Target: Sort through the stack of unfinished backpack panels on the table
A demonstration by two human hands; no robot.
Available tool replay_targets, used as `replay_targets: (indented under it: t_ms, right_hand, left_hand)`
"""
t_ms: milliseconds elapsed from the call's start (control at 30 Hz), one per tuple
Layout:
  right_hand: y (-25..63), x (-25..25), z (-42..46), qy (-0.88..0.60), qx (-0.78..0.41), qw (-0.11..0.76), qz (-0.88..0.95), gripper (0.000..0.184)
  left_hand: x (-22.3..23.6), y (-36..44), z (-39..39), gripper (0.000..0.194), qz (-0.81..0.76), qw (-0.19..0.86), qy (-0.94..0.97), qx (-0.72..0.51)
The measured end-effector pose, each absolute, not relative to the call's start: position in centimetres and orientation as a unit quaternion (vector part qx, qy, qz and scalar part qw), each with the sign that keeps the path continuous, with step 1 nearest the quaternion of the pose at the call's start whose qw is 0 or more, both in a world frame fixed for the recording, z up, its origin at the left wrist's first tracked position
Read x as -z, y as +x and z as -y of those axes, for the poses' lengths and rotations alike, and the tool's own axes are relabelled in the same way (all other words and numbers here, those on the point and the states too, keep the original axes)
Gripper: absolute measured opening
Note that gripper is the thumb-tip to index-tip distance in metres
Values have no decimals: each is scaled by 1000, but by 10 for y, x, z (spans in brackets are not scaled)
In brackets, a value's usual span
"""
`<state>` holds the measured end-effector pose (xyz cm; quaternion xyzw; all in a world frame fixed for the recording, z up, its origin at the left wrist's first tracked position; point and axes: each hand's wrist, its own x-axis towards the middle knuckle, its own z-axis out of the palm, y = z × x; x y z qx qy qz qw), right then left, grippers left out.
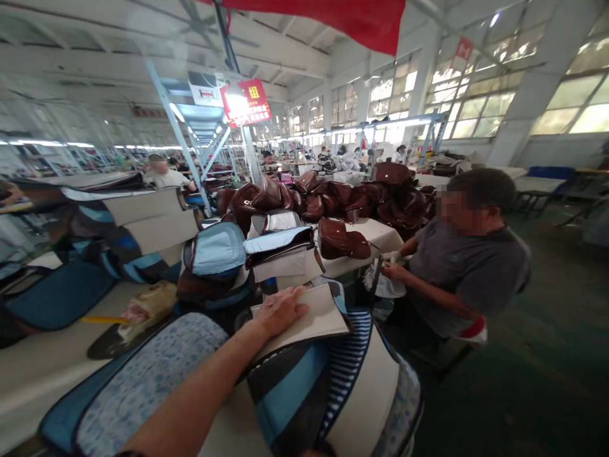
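My left hand [280, 311] lies palm down on a cream fabric panel [304, 320], which is edged in dark binding and forms part of a padded seat cover. Below it, blue, black and white striped cover pieces [290, 393] are stacked on the white worktable [42, 368]. A blue-patterned padded cover [143, 381] lies under my left forearm. A pale blue and black cover [214, 251] stands just beyond my hand. My right hand is not visible.
A seated co-worker [466, 260] handles white cloth [385, 282] at the table's right side. Brown leather seat covers [333, 200] are heaped farther along the table. Green floor [523, 362] lies to the right. Other workers and long tables fill the hall behind.
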<state>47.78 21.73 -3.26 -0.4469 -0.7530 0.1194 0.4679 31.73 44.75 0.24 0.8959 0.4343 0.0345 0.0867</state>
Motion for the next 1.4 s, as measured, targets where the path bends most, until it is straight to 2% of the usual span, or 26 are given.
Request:
replay_targets:
  t_ms: [133, 200, 267, 433, 600, 733, 867, 967, 1067, 1133, 1267, 1400]
  right_hand:
    - [504, 43, -243, -493, -47, 434, 753, 43]
    - [504, 58, -255, -508, 3, 378, 774, 40]
    - [494, 80, -262, -522, 36, 346, 779, 29]
    - [475, 130, -263, -553, 80, 363, 746, 15]
    - [481, 136, -273, -523, 100, 375, 759, 21]
    - [483, 131, -273, -535, 90, 380, 749, 26]
    - [487, 126, -265, -534, 56, 382, 752, 40]
    - [487, 120, -260, -506, 49, 405, 760, 43]
    - [476, 107, -257, -484, 74, 428, 760, 33]
    - [461, 88, -255, -468, 77, 430, 768, 33]
    - [435, 33, -269, -437, 99, 394, 802, 62]
    - [432, 4, -328, -498, 135, 294, 804, 79]
  left_hand:
    - [-18, 313, -448, 36, -453, 67, 888, -51]
    - [-25, 321, -454, 33, -468, 51, 880, -59]
    - [-28, 333, -463, 33, -483, 36, 872, -67]
    - [-6, 368, -475, 35, -505, 46, 861, -46]
    - [27, 389, -460, 33, -512, 108, 851, 39]
    - [12, 390, -463, 39, -503, 113, 856, 48]
    - [-20, 375, -467, 51, -468, 106, 877, 25]
    - [-40, 352, -463, 56, -448, 109, 887, 5]
    - [-56, 316, -458, 57, -445, 120, 887, -24]
    - [-65, 279, -453, 57, -455, 129, 880, -48]
    - [-72, 167, -414, 64, -506, 167, 841, -88]
    - [-42, 61, -328, 94, -490, 273, 827, -40]
